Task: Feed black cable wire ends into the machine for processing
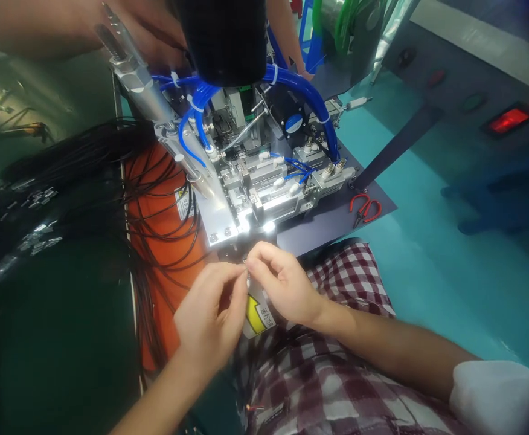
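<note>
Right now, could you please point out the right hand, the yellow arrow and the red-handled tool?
Right hand (289, 289), head view: middle of the hand.
Yellow arrow (255, 315), head view: its yellow body.
Red-handled tool (363, 211), head view: where its handles meet.

This looks like a factory workshop. A silver metal machine with small air cylinders fills the centre of the frame, fed by thick, glossy blue plastic tubing. Long, thin black cables lie heaped at the left. At the upper right, a grey metal control panel carries a glowing red rectangular switch. Small red-handled cutters lie right of centre, and a smooth teal floor spreads beyond.
</note>
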The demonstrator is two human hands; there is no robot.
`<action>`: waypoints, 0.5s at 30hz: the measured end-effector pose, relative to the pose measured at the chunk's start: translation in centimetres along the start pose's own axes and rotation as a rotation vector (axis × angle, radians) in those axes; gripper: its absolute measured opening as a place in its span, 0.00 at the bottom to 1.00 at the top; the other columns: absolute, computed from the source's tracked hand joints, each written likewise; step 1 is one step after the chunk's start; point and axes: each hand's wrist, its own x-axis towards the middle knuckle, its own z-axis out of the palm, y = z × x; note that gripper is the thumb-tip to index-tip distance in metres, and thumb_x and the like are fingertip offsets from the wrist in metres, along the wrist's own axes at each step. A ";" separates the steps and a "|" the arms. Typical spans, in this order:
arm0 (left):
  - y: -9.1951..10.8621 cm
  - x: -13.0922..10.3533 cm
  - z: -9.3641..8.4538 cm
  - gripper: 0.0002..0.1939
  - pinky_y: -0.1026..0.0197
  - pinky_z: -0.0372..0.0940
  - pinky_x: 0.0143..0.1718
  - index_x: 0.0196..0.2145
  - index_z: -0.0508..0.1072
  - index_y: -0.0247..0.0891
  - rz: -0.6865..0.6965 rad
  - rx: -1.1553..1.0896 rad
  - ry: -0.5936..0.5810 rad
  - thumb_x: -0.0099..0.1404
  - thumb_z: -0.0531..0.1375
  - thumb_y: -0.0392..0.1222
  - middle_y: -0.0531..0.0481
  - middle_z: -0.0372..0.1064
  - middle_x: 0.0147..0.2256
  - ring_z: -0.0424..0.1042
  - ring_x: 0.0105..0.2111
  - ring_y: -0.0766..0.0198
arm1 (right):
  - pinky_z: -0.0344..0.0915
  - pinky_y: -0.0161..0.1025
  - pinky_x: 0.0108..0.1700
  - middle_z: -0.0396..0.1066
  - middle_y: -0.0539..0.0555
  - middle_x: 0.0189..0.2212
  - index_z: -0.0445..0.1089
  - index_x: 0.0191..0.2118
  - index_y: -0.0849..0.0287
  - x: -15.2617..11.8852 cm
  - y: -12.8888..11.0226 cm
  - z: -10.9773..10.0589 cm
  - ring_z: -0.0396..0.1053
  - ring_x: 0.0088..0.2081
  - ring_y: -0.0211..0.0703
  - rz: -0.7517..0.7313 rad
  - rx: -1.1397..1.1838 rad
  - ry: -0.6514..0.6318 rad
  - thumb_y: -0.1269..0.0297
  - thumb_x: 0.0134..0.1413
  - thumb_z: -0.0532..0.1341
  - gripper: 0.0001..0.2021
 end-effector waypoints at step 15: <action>-2.2 1.1 -0.1 0.06 0.63 0.66 0.40 0.41 0.74 0.41 -0.027 -0.055 -0.202 0.68 0.58 0.39 0.50 0.74 0.38 0.73 0.38 0.63 | 0.54 0.35 0.30 0.56 0.44 0.22 0.59 0.28 0.57 1.1 1.5 -1.4 0.55 0.25 0.35 0.140 0.076 -0.091 0.62 0.63 0.55 0.11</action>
